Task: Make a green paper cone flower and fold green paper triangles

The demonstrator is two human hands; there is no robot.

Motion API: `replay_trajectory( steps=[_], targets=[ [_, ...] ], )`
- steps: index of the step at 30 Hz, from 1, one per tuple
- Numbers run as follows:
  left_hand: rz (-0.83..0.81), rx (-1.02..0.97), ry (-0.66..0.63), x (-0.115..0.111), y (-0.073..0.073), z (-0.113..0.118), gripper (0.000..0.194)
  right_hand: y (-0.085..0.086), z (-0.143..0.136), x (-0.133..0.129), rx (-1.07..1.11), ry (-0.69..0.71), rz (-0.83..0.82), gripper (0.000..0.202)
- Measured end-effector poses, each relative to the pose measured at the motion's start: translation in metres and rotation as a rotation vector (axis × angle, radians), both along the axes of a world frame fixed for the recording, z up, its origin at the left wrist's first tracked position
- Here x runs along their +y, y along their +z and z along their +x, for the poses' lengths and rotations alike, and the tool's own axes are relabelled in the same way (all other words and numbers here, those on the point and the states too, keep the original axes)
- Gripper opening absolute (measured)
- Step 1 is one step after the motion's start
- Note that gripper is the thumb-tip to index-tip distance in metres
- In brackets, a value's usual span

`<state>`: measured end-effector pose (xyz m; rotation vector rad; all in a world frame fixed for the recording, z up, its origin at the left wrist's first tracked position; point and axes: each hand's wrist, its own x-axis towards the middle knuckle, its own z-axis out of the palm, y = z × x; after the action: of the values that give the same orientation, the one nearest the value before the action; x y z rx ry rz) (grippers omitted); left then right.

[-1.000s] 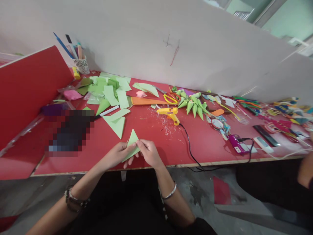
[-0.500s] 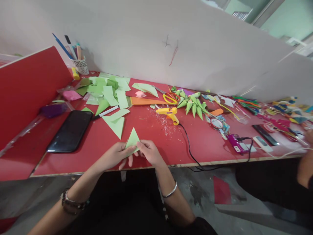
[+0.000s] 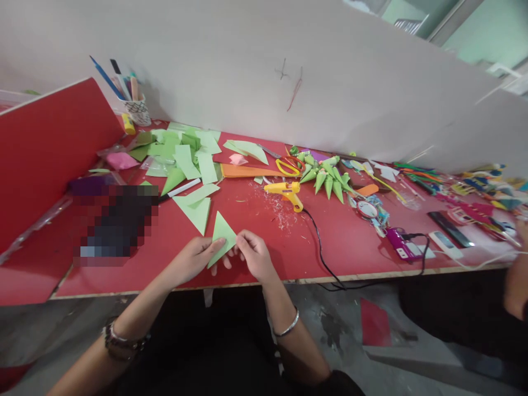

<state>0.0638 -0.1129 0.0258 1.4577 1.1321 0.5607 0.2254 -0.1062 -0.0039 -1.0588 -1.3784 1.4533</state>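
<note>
Between my two hands, over the front edge of the red table, is a light green paper triangle (image 3: 221, 234), its point facing away from me. My left hand (image 3: 197, 258) grips its left side, thumb on top and fingers beneath. At the right corner, my right hand (image 3: 254, 254) pinches the paper between thumb and fingers. Just beyond lie more cut green paper pieces (image 3: 198, 212) and a white pen (image 3: 183, 188). A yellow glue gun (image 3: 285, 192) rests to the right, near several green paper cones (image 3: 328, 176) bunched together.
Green paper scraps (image 3: 185, 157) are heaped at the back left, below a pen cup (image 3: 137, 110). Yellow-handled scissors (image 3: 287, 166) lie by the wall. A black cord (image 3: 317, 242) runs from the glue gun to a purple power socket (image 3: 401, 245). Another person's arm (image 3: 515, 283) shows far right.
The paper triangle has turned and shifted slightly left, showing more of its face. My right hand has moved a little right, to the triangle's corner.
</note>
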Motion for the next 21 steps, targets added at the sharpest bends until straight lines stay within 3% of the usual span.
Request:
replay_trajectory(
  steps=[7,12,17,21],
  targets=[
    [0.119,0.147,0.101,0.006,-0.008,-0.004,0.044,0.007,0.008,0.0,-0.169,0.111,0.082,0.03],
    [0.204,0.225,0.156,0.007,-0.008,-0.001,0.046,0.005,0.008,0.001,-0.27,0.043,0.208,0.021],
    [0.178,0.221,0.157,0.006,-0.008,-0.004,0.045,0.002,0.012,0.004,-0.43,-0.055,0.331,0.014],
    [0.168,0.196,0.144,0.007,-0.006,-0.006,0.045,0.01,0.018,0.005,-0.337,-0.104,0.366,0.02]
  ],
)
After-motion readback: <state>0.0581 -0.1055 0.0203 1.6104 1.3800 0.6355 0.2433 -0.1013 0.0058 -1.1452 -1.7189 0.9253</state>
